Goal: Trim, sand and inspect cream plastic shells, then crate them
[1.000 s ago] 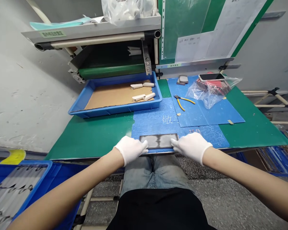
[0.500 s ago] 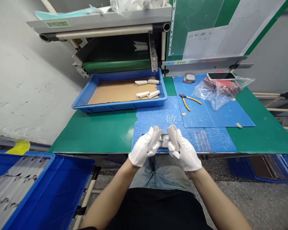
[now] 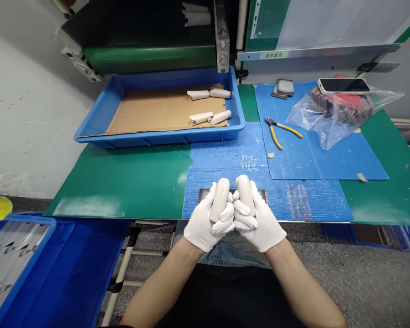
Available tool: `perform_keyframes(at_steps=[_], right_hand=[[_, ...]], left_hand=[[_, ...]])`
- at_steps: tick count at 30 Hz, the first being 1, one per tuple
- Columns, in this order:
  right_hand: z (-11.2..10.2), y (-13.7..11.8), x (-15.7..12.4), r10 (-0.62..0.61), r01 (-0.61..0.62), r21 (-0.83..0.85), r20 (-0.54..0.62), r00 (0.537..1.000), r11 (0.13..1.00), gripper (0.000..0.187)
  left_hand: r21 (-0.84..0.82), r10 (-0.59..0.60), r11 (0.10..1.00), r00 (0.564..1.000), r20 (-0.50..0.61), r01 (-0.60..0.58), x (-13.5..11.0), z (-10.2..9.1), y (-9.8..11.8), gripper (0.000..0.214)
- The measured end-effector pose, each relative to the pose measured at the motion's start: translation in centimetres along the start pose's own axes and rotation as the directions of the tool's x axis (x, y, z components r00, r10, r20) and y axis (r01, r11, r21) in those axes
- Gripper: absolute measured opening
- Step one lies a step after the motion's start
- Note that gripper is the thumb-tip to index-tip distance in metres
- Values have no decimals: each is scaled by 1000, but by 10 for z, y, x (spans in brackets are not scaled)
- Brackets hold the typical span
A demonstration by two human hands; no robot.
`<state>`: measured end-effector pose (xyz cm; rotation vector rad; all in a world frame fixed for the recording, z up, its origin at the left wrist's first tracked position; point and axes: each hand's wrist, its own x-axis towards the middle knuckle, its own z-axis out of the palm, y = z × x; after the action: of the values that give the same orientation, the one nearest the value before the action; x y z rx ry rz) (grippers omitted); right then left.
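Left of the blue corrugated sheet (image 3: 222, 157), a blue crate (image 3: 30, 219) is set low beside the bench, with pale sheets stacked inside, probably so that they can be reached from the seat. Also left of the sheet, but farther from the person, a blue tray (image 3: 157, 139) is lined with cardboard (image 3: 150, 114), and four off-white rolls (image 3: 198, 94) are laid on it, seemingly spaced to keep them from pressing together. At the sheet's near edge, one pale roll (image 3: 220, 199) is gripped tightly in the gloved left hand (image 3: 205, 223), and a second pale roll (image 3: 245, 195) is gripped just as tightly in the gloved right hand (image 3: 259, 216). Both fists are closed fully and pressed together. A dark rectangular plate (image 3: 205, 195) is lying on the sheet, directly beneath them. Right of the sheet, yellow-handled pliers (image 3: 276, 130) and a phone (image 3: 344, 85) resting on a clear plastic bag (image 3: 331, 120) are kept away from the hands.
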<state>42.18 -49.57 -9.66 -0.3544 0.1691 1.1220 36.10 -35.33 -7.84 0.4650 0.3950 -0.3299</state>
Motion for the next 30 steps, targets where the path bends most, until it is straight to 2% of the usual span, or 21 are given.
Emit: perform_keyframes(at_steps=[8,17,20,23,25,27,29,30], right_hand=[[0,0,5,-5,6,9,-87,996,1000,56],[-1,-4,7,47,-48,-2,-118,992,999,53],[-1,-2,7,5,-16,-78,-134,991,997,51],[0,-3,0,-109,61,-258,-177,978,964,53],[1,-10,-9,-254,149,-443,-190,948,884,52],[-2,-22,-20,-450,249,-637,-173,876,730,48],[-8,-37,-30,-652,307,-796,-140,745,522,44],[-13,-45,-34,-734,300,-859,-120,669,414,42]], left_hand=[[-30,9,1000,1000,17,-9,5,-9,0,62],[-112,7,994,1000,-1,-7,7,-11,-4,65],[-67,16,998,1000,2,-16,8,-11,-5,65],[64,35,997,999,-16,-34,3,-13,-1,60],[183,98,979,993,-64,-85,-3,-16,5,48],[328,250,923,962,-114,-201,-11,-21,14,36],[513,430,802,892,-140,-306,-18,-24,23,34],[624,496,720,854,-154,-305,-21,-26,27,34]])
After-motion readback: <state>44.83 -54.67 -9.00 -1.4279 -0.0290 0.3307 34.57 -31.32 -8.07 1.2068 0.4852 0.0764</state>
